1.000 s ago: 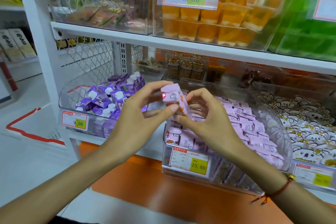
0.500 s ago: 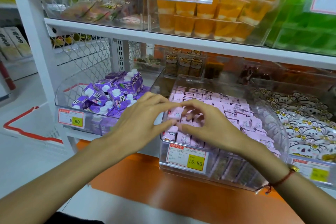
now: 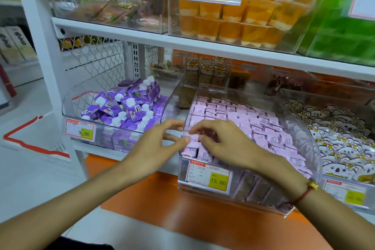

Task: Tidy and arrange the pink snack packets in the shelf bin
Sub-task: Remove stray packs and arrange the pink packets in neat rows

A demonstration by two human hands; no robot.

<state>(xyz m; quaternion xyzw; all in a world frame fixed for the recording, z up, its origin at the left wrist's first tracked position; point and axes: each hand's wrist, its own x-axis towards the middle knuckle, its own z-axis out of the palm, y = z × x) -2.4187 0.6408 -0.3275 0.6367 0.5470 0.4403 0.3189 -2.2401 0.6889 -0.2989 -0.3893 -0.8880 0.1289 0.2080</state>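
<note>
- The white shelf board (image 3: 142, 35) is seen overhead, with open room below it down to the bins.
- The clear shelf bin (image 3: 304, 136) is set on the lower shelf, its front wall at the shelf edge, its curved right wall just beside a bin of white koala packets (image 3: 341, 148).
- The pink snack packets (image 3: 263, 128) are packed in rows across the bin, nearly up to the rim at the front left corner.
- A neighbouring bin of purple cartons (image 3: 125, 107) is seen to the left, with a narrow gap left between the two bins.
- The right hand (image 3: 225, 144) is laid over the front left packets, fingers curled down onto them; whether a packet is pinched cannot be told.
- The left hand (image 3: 158, 144) is held at the bin's left front corner, fingers loosely spread, thumb tip touching the pink packets at the rim.
- A yellow price tag (image 3: 218, 181) reading 15.80 is fixed on the bin's front wall.
</note>
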